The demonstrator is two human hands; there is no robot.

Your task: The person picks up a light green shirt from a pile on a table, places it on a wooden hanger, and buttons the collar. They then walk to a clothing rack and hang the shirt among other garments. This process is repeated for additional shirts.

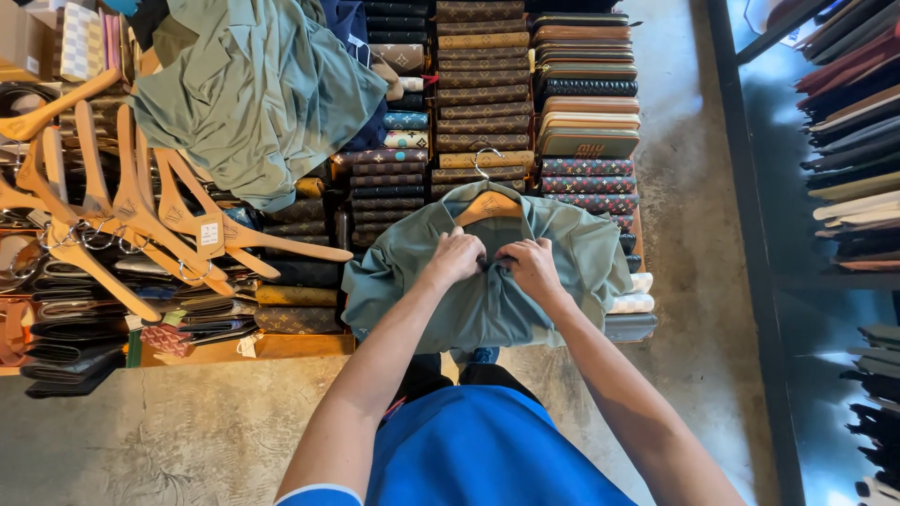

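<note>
Green soft fabric fills the middle: a shirt (487,281) on a wooden hanger (488,204), lying crumpled over rows of patterned wallets (483,89) stacked on edge. Both hands meet at its chest placket; the left hand (457,256) and right hand (531,266) are each curled tight, pinching the cloth between fingertips, knuckles nearly touching. Off to the left sits a loose bunch of bare wooden hangers (131,220) with metal hooks, and above them another green shirt (258,89) lies in a rumpled heap.
</note>
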